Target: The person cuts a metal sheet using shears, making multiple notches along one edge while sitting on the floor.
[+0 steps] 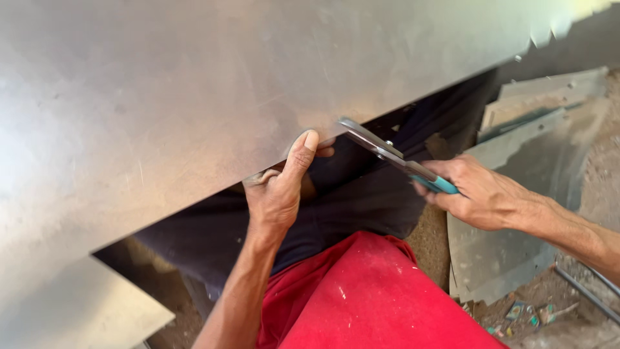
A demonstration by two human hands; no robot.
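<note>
Above both hands, a large grey metal sheet (194,97) fills most of the view, its lower edge slanting down toward the left. The left hand (278,190) pinches that edge: the thumb lies flat on the near face, and the fingers (326,151) are curled behind, clamped on the sheet. Just to the right of that thumb, the blades of a pair of tin snips (381,152) meet the same edge. The right hand (481,194) is closed around the snips' teal handles, its fingers wrapped tight on them.

The sheet looks thin and fairly light for its size, stiff enough to hold flat yet likely to flex and wobble away from the grip. Its surface seems smooth and a bit slick, and any cut edge will probably be sharp, so a pinch close beside the blades, on the uncut part, appears the soundest hold.

Much is hidden. The sheet runs past the frame on the top and left, so its full extent cannot be told. Most of the left fingers sit behind the metal. How far the blades gape is hard to make out. Below the hands lie a red cloth (374,297), dark fabric, and further metal offcuts (516,161) on the dirt floor to the right.
</note>
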